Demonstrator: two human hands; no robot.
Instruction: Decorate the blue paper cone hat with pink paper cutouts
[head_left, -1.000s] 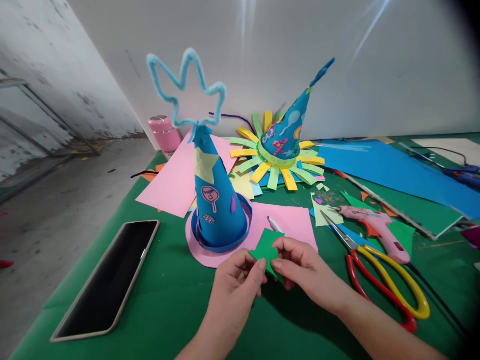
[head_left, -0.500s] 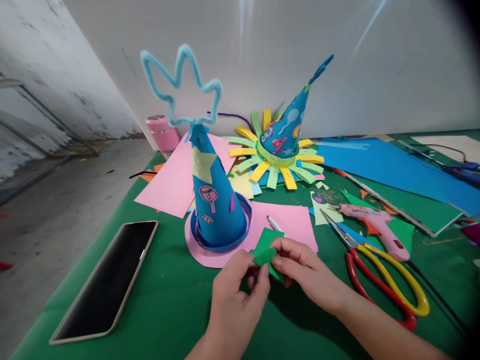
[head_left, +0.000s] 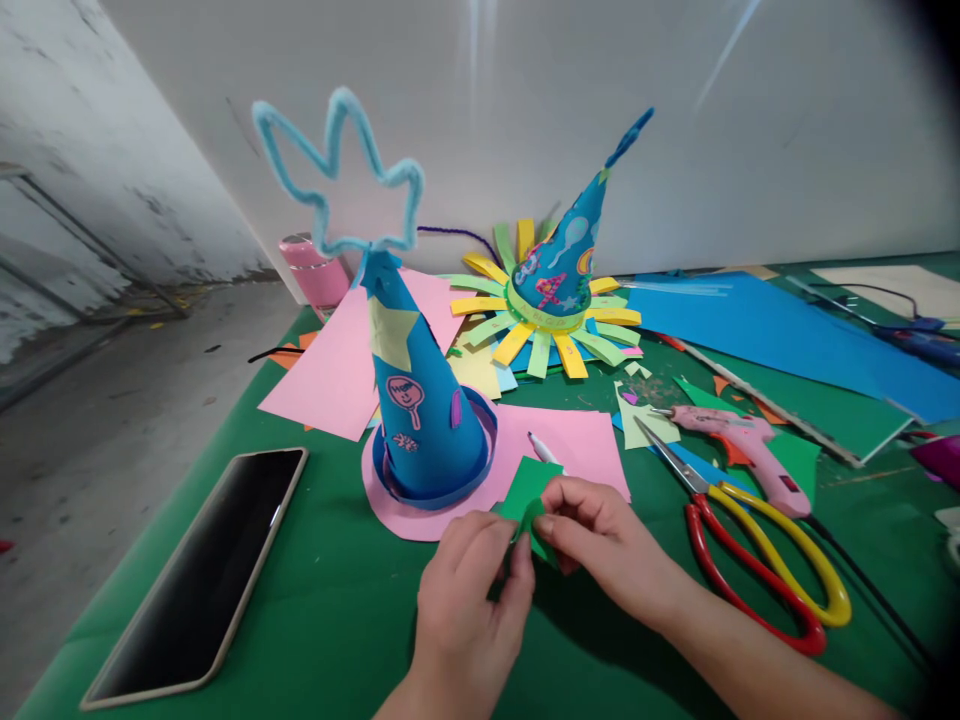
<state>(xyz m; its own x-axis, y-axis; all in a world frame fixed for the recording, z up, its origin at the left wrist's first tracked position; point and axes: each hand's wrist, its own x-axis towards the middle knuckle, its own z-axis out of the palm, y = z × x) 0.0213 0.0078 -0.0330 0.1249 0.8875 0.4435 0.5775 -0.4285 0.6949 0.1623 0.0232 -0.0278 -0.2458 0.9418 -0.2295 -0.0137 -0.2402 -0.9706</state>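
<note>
Both hands pinch a small piece of green paper, which is bent where the fingers meet. My left hand grips its lower left edge between thumb and fingers. My right hand is closed on its right side; some fingertips are hidden behind the paper. Just beyond stands a blue paper cone hat with a pink brim, stickers and a light-blue pipe-cleaner shape on its tip. A white marker lies on pink paper behind the green piece.
Scissors with red and yellow handles and a pink glue gun lie on the right. At the left is a phone. A second cone hat with a looped-strip brim stands behind, near a pink bottle and blue sheets.
The green paper has changed shape slightly: its folded part now stands up in a curve between my fingertips. My view has shifted a little, so everything sits slightly further left.
</note>
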